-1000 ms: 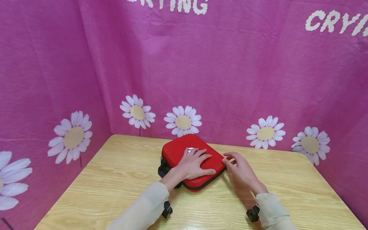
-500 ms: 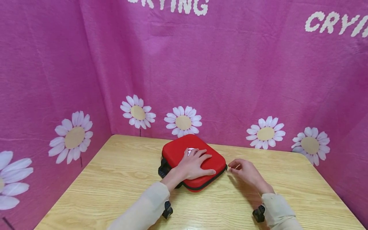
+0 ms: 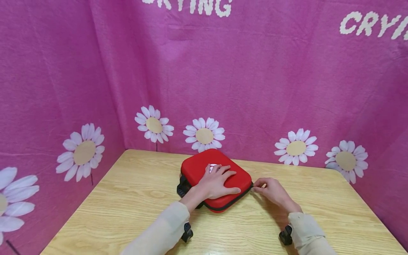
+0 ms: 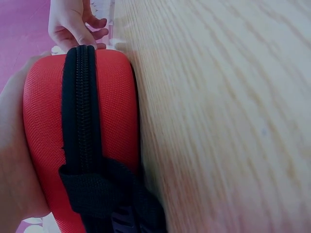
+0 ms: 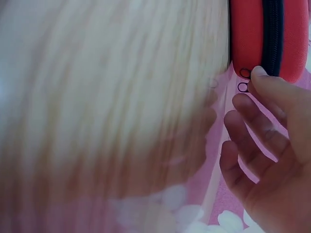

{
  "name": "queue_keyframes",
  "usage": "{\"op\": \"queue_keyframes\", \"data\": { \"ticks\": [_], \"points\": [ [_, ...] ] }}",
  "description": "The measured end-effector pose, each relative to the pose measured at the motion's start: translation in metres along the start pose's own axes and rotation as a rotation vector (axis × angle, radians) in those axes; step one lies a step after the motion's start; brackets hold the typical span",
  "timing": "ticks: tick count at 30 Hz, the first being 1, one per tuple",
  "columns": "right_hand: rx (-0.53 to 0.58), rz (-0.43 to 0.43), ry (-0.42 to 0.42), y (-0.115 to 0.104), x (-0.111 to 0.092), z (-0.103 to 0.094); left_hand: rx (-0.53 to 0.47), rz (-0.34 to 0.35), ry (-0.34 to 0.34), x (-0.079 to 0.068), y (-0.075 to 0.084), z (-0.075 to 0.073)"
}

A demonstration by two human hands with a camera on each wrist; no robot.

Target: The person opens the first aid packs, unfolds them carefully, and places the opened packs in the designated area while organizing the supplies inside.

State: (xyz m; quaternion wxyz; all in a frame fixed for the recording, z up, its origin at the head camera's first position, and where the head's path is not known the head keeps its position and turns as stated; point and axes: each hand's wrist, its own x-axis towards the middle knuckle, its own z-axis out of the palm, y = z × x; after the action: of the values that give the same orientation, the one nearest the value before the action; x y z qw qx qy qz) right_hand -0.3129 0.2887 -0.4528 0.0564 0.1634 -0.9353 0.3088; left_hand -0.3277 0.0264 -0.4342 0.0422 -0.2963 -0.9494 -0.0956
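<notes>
A closed red zip case (image 3: pixel 196 166) with a white emblem on its lid lies turned at an angle on the wooden table. Across the lid rests my left hand (image 3: pixel 213 185), palm down with its fingers spread. At the case's right corner my right hand (image 3: pixel 272 191) pinches at the zipper between thumb and index finger; its other fingers are loosely bent. Two ring-shaped zipper pulls (image 5: pixel 247 87) hang by the thumb tip in the right wrist view. The black zipper (image 4: pixel 83 107) runs along the side wall towards that corner in the left wrist view.
A black carry handle (image 3: pixel 182 186) sticks out from the case's left side. Behind and beside the wooden table (image 3: pixel 134 184) hangs a pink cloth (image 3: pixel 242 88) printed with white daisies and lettering.
My right hand left the lid's corner, drew back slightly to the right, then came in again to the zipper. The left hand and the case stayed in place.
</notes>
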Motion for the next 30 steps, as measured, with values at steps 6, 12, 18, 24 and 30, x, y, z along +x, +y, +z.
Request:
{"op": "queue_keyframes", "data": {
  "ticks": [6,12,18,24,30],
  "points": [
    [0.018,-0.004,0.005,-0.0009,0.0003,-0.0017,-0.005,0.0,-0.005,0.0009,0.0012,-0.0024],
    [0.023,-0.015,0.01,-0.0002,-0.001,-0.0031,-0.014,-0.003,-0.005,0.0013,0.0023,-0.004],
    [0.03,-0.062,-0.007,-0.0008,-0.0031,-0.0057,-0.011,-0.021,0.015,0.0013,0.0033,-0.0032],
    [0.01,-0.091,-0.025,-0.0021,-0.0066,-0.0081,-0.011,-0.036,0.022,0.0016,0.0064,0.0],
    [0.04,-0.153,-0.078,-0.0067,-0.0074,-0.0062,-0.009,-0.064,0.037,0.001,0.0085,0.0004]
  ]
}}
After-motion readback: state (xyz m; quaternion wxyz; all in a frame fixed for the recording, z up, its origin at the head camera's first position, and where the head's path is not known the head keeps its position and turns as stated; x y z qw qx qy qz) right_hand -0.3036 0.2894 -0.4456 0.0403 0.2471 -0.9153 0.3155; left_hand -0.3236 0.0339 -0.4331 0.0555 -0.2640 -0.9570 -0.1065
